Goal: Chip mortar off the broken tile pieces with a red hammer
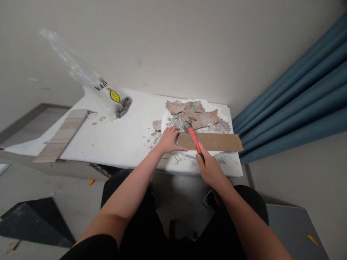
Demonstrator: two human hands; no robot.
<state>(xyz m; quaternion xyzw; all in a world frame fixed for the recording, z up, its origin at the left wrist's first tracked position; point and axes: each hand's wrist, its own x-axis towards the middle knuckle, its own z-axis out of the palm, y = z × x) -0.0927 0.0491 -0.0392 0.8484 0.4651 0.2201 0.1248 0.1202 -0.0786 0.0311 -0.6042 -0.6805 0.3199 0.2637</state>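
Note:
A hammer with a red and black handle (194, 138) is in my right hand (211, 167), whose fingers wrap round the lower grip. Its grey head (187, 122) is over torn brown pieces (204, 119) and grey rubble. Under the handle lies a long flat brown board (217, 141). My left hand (170, 140) cups the left end of this board, fingers at the far edge and thumb at the near edge. Crumbled grey debris (223, 126) lies behind the board, on a white sheet.
A white-covered table (121, 141) stands against the wall. On it are a clear plastic bag (108, 95) holding dark grey bits and a wood-look plank (63, 135) at the left. A blue curtain (295, 97) hangs close to the right end. Black sheet material (35, 220) lies on the floor.

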